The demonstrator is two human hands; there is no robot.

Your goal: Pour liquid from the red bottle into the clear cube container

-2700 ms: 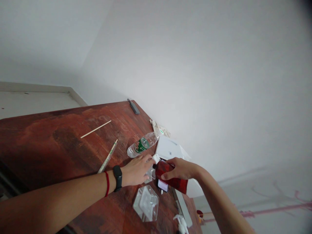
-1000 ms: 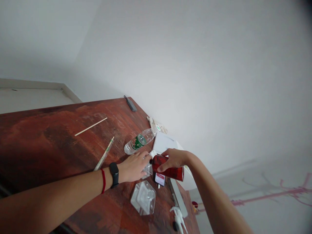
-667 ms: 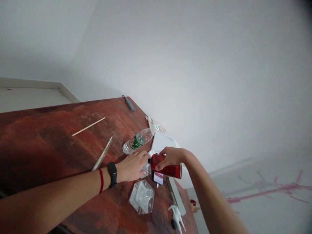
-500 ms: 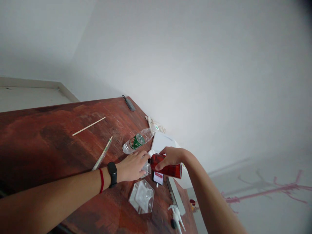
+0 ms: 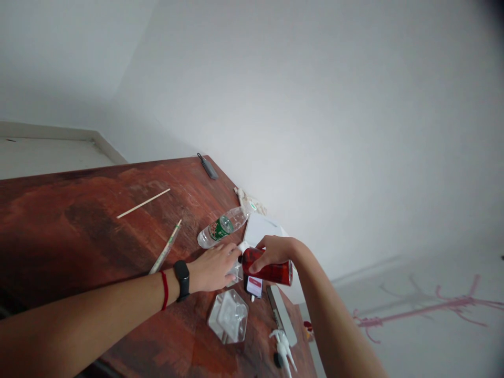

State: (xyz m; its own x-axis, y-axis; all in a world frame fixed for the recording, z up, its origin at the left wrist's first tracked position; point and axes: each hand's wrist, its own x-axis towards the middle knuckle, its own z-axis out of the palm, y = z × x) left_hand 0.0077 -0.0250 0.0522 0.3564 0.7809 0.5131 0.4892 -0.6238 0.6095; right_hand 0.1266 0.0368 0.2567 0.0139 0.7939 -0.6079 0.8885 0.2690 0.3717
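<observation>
My right hand [image 5: 275, 248] is wrapped round a dark red bottle [image 5: 271, 272], held tipped on its side with its white neck pointing left. My left hand [image 5: 212, 266], with a black band and a red string at the wrist, has its fingers closed on a small clear container [image 5: 237, 272] that stands on the red-brown wooden table [image 5: 79, 231]. The bottle's white neck sits right over that container. A small phone-like item [image 5: 254, 286] with a lit screen lies just under the bottle.
A clear plastic water bottle [image 5: 221, 228] with a green label lies beyond my hands, next to a white sheet [image 5: 263, 230]. A clear hexagonal lid [image 5: 229, 316], a metal ruler [image 5: 282, 314] and a white pump head [image 5: 283, 350] lie nearer me. Two thin sticks [image 5: 144, 203] lie left.
The view has drifted a little, so everything sits slightly left and up. The red bottle has lowered from steeply tipped to nearly level. Both hands stay on the same things.
</observation>
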